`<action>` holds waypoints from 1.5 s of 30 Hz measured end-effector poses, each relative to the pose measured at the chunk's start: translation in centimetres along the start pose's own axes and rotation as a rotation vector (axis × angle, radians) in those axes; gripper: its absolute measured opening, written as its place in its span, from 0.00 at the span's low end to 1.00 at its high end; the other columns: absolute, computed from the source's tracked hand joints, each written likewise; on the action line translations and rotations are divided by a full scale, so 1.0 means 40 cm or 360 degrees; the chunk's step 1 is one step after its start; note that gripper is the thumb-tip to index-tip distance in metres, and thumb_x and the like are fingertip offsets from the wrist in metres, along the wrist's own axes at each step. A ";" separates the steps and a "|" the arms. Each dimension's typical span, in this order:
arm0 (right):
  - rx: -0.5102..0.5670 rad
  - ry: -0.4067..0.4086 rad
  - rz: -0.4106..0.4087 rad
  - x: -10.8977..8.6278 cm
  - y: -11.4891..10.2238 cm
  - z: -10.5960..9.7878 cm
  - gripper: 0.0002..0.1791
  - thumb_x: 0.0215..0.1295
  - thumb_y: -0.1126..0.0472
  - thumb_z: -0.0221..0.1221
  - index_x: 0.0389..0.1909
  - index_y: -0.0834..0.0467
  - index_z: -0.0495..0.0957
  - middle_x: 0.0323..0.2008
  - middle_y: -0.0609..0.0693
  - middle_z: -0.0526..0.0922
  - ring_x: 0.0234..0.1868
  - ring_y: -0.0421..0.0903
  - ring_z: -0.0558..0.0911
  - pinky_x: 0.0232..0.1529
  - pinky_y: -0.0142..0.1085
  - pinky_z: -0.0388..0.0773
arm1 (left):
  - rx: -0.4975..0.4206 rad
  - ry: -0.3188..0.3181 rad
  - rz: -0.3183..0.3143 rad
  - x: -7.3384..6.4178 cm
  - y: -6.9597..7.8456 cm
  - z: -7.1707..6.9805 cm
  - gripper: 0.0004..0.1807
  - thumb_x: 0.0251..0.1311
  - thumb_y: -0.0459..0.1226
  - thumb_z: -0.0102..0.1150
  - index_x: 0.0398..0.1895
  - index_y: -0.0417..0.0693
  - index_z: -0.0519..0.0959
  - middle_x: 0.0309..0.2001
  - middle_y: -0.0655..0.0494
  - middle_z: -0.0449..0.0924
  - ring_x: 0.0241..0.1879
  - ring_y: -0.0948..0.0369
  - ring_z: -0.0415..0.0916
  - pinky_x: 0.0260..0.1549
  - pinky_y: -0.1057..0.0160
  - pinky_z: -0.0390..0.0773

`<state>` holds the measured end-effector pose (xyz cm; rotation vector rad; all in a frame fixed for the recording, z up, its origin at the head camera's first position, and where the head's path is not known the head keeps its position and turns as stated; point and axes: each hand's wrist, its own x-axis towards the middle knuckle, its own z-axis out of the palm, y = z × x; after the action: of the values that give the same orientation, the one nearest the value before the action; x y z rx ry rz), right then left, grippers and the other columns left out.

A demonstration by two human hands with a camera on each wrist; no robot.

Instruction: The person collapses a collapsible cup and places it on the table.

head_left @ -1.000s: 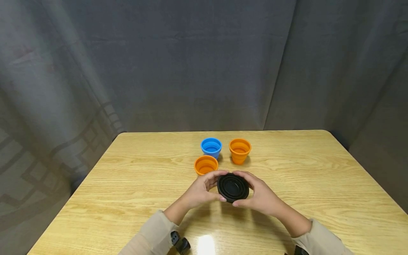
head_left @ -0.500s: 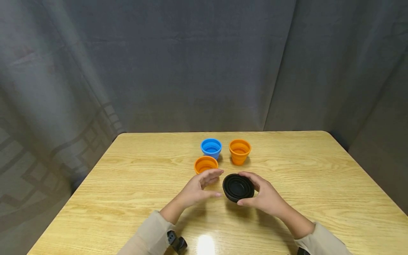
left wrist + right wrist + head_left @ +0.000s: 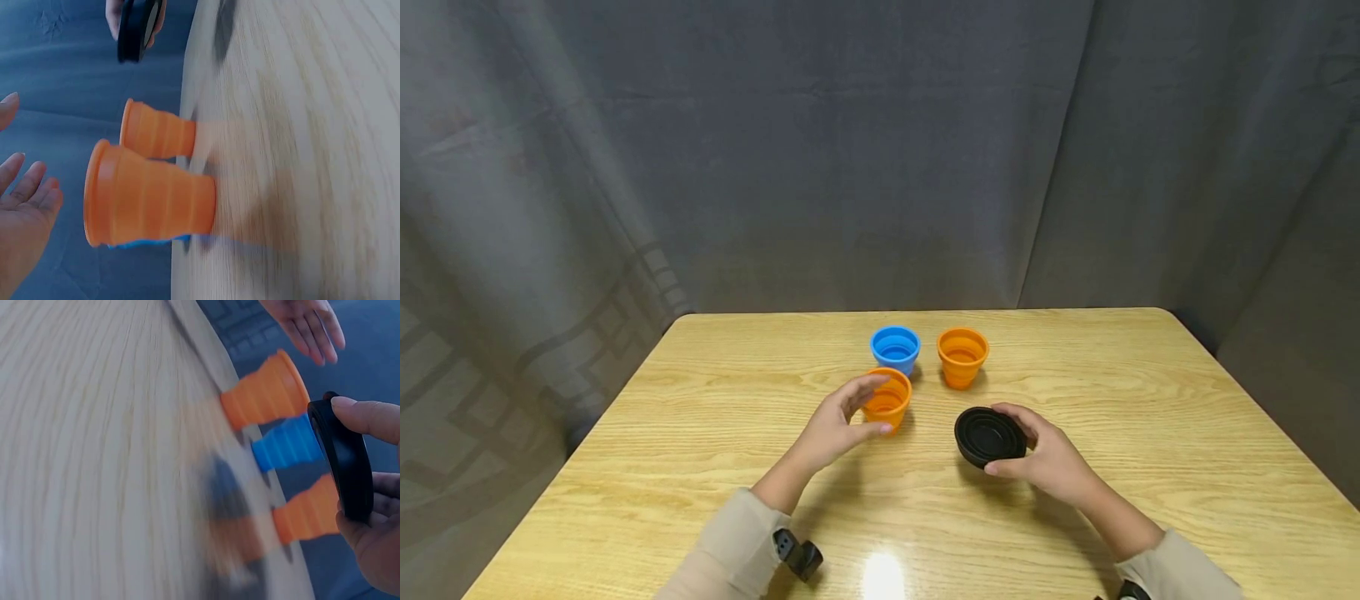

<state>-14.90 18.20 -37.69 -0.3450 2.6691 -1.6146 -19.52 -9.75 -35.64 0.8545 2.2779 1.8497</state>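
My right hand [image 3: 1048, 454] grips a collapsed black folding cup [image 3: 987, 436] by its right side, thumb in front and fingers behind. The black cup [image 3: 344, 459] is held above the table, its flat disc seen edge-on in the right wrist view. My left hand [image 3: 835, 429] is over the left side of the nearer orange folding cup [image 3: 893, 406], thumb and fingers spread. The left wrist view shows a gap between that hand [image 3: 25, 231] and the orange cup [image 3: 153, 197]. This cup stands upright and extended.
Just behind the nearer orange cup stands a blue folding cup [image 3: 896, 344], partly hidden. To its right is a second orange folding cup [image 3: 962, 357]. All three stand on the wooden table [image 3: 1112, 383], with a grey curtain [image 3: 850, 167] behind it.
My left hand has let go of the black cup and moved left to the nearer orange cup. My right hand has carried the black cup to the right.
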 end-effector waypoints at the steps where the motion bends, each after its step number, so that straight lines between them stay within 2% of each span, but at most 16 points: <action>1: -0.0005 0.0004 0.0006 -0.001 0.006 -0.005 0.42 0.36 0.55 0.69 0.55 0.60 0.63 0.53 0.57 0.68 0.50 0.53 0.69 0.48 0.48 0.64 | 0.0027 0.0015 -0.0010 0.000 -0.002 -0.004 0.30 0.46 0.30 0.61 0.55 0.37 0.64 0.56 0.44 0.63 0.57 0.48 0.57 0.55 0.55 0.57; 4: -0.0034 0.0013 0.0030 -0.005 0.024 -0.019 0.43 0.37 0.55 0.69 0.56 0.62 0.61 0.53 0.58 0.67 0.50 0.53 0.69 0.47 0.45 0.65 | 0.0080 0.0054 -0.0023 0.000 -0.006 -0.015 0.30 0.45 0.30 0.62 0.55 0.38 0.65 0.55 0.45 0.64 0.56 0.48 0.58 0.55 0.53 0.56; 10: -0.0080 0.0043 0.0093 -0.014 0.048 -0.049 0.44 0.38 0.54 0.68 0.57 0.63 0.60 0.54 0.60 0.66 0.50 0.53 0.69 0.46 0.46 0.65 | 0.0186 0.0151 -0.0024 0.005 -0.016 -0.032 0.30 0.43 0.31 0.63 0.54 0.39 0.66 0.54 0.48 0.66 0.56 0.54 0.59 0.56 0.57 0.56; 15: -0.0098 0.0064 0.0174 -0.018 0.057 -0.073 0.45 0.39 0.54 0.68 0.59 0.63 0.58 0.54 0.62 0.64 0.51 0.56 0.67 0.47 0.49 0.63 | 0.0223 0.0201 -0.0132 0.008 -0.022 -0.041 0.31 0.42 0.31 0.64 0.54 0.42 0.66 0.55 0.50 0.65 0.57 0.56 0.58 0.56 0.60 0.55; 23: -0.0105 0.0075 0.0248 -0.028 0.079 -0.107 0.47 0.41 0.53 0.67 0.60 0.64 0.54 0.57 0.64 0.60 0.55 0.59 0.62 0.50 0.52 0.58 | 0.0187 0.0207 -0.0259 0.004 0.025 -0.042 0.31 0.44 0.26 0.61 0.56 0.34 0.62 0.57 0.42 0.62 0.58 0.48 0.55 0.57 0.54 0.53; 28: -0.0154 0.0093 0.0291 -0.037 0.096 -0.129 0.48 0.42 0.52 0.66 0.61 0.65 0.52 0.56 0.66 0.59 0.54 0.62 0.61 0.49 0.53 0.59 | 0.0183 0.0175 -0.0301 0.008 0.030 -0.046 0.34 0.45 0.25 0.60 0.58 0.31 0.58 0.58 0.39 0.59 0.59 0.49 0.53 0.57 0.54 0.52; 33: -0.0203 0.0085 0.0342 -0.043 0.115 -0.147 0.49 0.42 0.50 0.66 0.61 0.66 0.51 0.57 0.68 0.57 0.55 0.63 0.60 0.48 0.55 0.59 | 0.0175 0.0147 -0.0319 0.015 0.011 -0.050 0.34 0.45 0.26 0.60 0.57 0.32 0.59 0.58 0.39 0.59 0.58 0.49 0.54 0.57 0.53 0.52; 38: -0.0245 0.0078 0.0376 -0.045 0.129 -0.157 0.49 0.43 0.51 0.65 0.61 0.67 0.50 0.56 0.71 0.57 0.53 0.64 0.61 0.47 0.54 0.61 | 0.0160 0.0151 -0.0345 0.028 -0.040 -0.055 0.35 0.44 0.28 0.62 0.58 0.35 0.60 0.58 0.42 0.59 0.59 0.50 0.54 0.57 0.53 0.53; 41: -0.0238 0.0068 0.0384 -0.047 0.136 -0.161 0.49 0.43 0.52 0.65 0.61 0.68 0.49 0.56 0.71 0.56 0.54 0.65 0.60 0.47 0.55 0.61 | 0.0188 0.0165 -0.0349 0.036 -0.067 -0.055 0.35 0.43 0.29 0.63 0.58 0.39 0.60 0.58 0.45 0.60 0.58 0.52 0.55 0.56 0.54 0.54; 45: -0.0201 0.0046 0.0375 -0.045 0.146 -0.165 0.49 0.44 0.53 0.65 0.61 0.69 0.49 0.57 0.71 0.55 0.56 0.66 0.56 0.49 0.55 0.58 | 0.0213 0.0175 -0.0356 0.042 -0.080 -0.052 0.35 0.43 0.28 0.63 0.58 0.40 0.60 0.58 0.47 0.61 0.58 0.53 0.56 0.56 0.55 0.56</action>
<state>-14.99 26.90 -39.88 -0.0049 2.7164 -1.4004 -22.94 -11.16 -37.58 0.4970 2.4694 1.7042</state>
